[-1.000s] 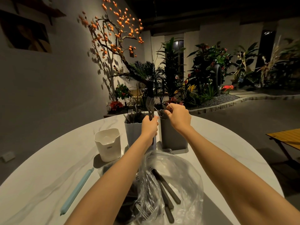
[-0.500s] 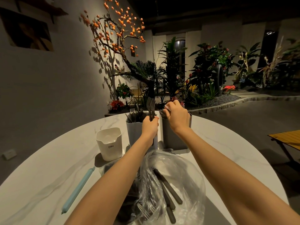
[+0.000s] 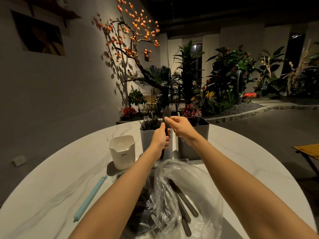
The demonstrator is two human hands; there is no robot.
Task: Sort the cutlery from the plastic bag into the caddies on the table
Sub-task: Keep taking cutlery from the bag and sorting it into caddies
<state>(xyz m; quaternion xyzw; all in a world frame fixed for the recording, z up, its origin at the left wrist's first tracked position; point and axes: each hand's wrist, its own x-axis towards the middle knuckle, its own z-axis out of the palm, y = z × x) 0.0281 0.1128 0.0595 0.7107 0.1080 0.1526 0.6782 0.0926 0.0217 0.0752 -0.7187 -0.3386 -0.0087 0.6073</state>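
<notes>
My left hand (image 3: 161, 137) grips the handles of a few dark forks (image 3: 167, 112), tines up, in front of the light grey caddy (image 3: 147, 141) that holds several forks. My right hand (image 3: 180, 127) reaches across from the dark grey caddy (image 3: 201, 135) and pinches one of those forks near its neck. A white caddy (image 3: 122, 151) stands to the left. The clear plastic bag (image 3: 195, 192) lies open near me with several dark-handled pieces of cutlery inside.
A light blue stick-shaped clip (image 3: 90, 198) lies on the round white marble table (image 3: 57, 178) at the left. Beyond the table are a planted bed and a tree with orange fruit. A wooden table (image 3: 309, 150) stands at the right.
My right hand has left the rim of the dark grey caddy and moved left to the forks in my left hand. The left hand has stayed put.
</notes>
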